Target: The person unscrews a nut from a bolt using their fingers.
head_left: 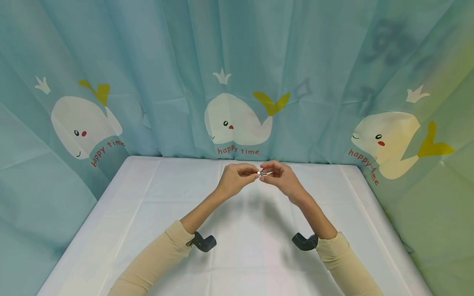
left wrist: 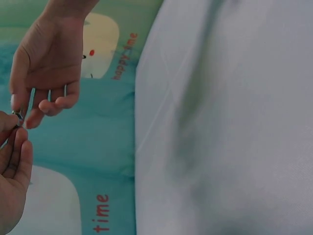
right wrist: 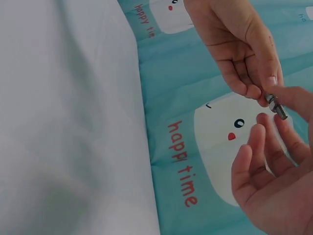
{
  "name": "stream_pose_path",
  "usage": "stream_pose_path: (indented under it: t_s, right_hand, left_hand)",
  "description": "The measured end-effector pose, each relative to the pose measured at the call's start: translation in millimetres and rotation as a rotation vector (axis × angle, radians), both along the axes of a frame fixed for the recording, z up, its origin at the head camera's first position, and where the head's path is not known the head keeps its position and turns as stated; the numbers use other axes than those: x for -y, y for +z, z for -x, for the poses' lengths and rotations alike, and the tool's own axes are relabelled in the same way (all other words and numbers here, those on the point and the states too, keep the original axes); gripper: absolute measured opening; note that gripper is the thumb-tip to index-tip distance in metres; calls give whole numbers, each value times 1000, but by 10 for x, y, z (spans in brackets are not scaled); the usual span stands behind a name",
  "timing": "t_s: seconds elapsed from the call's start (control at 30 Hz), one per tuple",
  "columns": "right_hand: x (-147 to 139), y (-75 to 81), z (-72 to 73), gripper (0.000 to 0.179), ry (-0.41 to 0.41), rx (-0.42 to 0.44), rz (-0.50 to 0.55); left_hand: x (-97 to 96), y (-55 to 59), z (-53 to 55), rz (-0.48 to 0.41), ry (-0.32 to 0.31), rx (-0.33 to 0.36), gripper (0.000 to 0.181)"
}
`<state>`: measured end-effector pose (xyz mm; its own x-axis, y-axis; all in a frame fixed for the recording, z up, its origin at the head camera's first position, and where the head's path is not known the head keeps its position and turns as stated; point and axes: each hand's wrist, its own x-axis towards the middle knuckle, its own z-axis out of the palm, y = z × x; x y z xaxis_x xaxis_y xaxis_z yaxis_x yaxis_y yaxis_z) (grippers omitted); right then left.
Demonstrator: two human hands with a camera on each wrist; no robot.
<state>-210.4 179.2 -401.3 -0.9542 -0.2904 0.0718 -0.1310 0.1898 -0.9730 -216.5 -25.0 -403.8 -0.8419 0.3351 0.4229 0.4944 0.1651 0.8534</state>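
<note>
By the left hand [head_left: 235, 181], a bolt [right wrist: 277, 106] is pinched at one end; the right hand [head_left: 283, 181] is held loosely curved beside its threaded end, contact being unclear. Both are raised over the worktop [head_left: 163, 193], backed by a curtain [head_left: 155, 61].

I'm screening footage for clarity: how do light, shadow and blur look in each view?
Head: brightest, soft shadows on the white table; left wrist: dimmer, shadows blurry; right wrist: also dim, shadows blurry, but the threaded metal piece fairly sharp.
</note>
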Motion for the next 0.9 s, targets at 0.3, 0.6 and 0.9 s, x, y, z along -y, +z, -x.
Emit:
stream_pose_path:
  t_s: [0.3,0.6,0.9]
  right_hand:
    - [28,40,2,39,-32,129,-33]
    - [17,26,1,28,-23,97,-23]
    - [7,35,-28,25,0,29,31]
  left_hand:
    - [14,-23,19,-7,-21,14,12]
    - [9,-33,25,-12,-31,3,12]
    - [7,-4,9,-5,-23,14,12]
